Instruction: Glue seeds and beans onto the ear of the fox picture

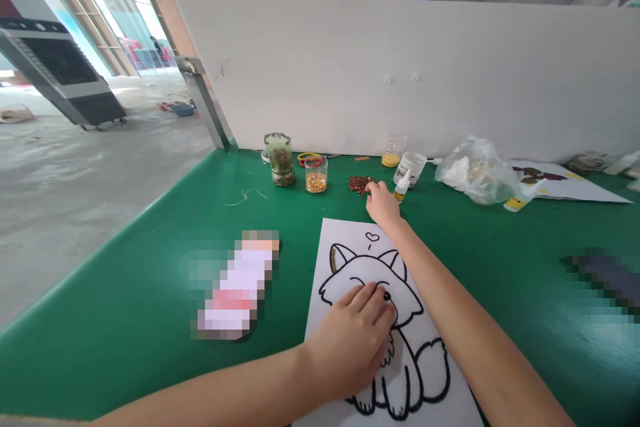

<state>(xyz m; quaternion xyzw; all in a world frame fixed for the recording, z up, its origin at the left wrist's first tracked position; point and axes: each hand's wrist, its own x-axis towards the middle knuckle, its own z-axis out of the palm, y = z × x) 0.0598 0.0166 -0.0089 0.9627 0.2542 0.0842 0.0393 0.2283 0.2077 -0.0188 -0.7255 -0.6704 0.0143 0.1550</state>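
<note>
A white sheet with a black outline drawing of a fox (420, 363) lies on the green table in front of me. My left hand (353, 333) rests over the fox's face and chest, fingers laid out on the paper. One ear of the fox carries a thin yellowish-brown strip along its edge. Beyond the top of the sheet, my right hand (384, 205) reaches to a small pile of dark red beans (360, 184). Its thumb and fingertips are pinched at the pile's right edge; what lies between them is too small to see. A glue bottle (401, 187) stands just right of that hand.
Along the white partition (350, 73) stand a jar of green dried bits (281, 160), a cup of corn kernels (316, 177), a tipped clear cup (411, 167) and a plastic bag (477, 173). A blurred phone-like object (240, 287) lies left, a dark one (607, 277) right.
</note>
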